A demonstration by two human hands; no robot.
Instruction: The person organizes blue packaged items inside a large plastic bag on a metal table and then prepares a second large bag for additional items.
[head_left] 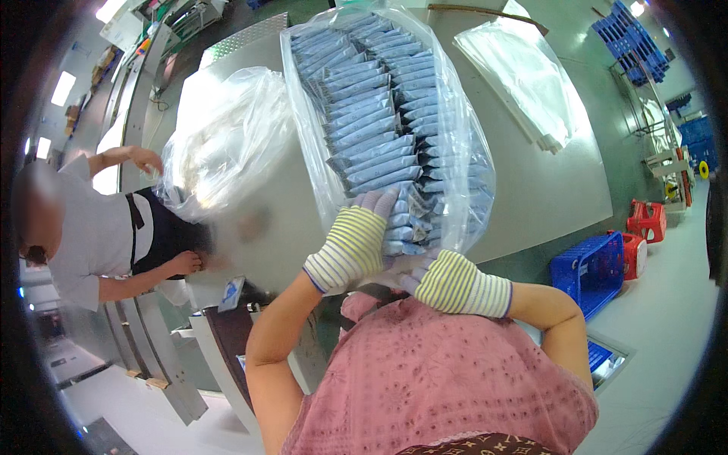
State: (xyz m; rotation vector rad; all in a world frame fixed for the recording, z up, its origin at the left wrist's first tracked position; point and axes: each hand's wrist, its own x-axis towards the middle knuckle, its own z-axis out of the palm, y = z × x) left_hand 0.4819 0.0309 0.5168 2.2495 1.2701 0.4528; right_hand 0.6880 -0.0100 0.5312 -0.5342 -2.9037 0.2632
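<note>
In front of me lies a large clear plastic bag (297,98), filled with two rows of slim blue packets (369,121) standing close together and overlapping. My left hand (351,241), in a yellow-and-white striped knit glove, rests on the near left packets with its fingers stretched along them. My right hand (459,284), gloved the same way, is at the bag's near edge. Its fingers are bent and appear to pinch the plastic there; the fingertips are partly hidden.
The bag sits on a metal table (523,205). Flat clear plastic bags (519,83) are stacked at the far right, and a crumpled clear bag (227,136) lies left. A co-worker (98,227) stands at the left edge. Blue crates (591,273) and red stools (646,220) are on the right floor.
</note>
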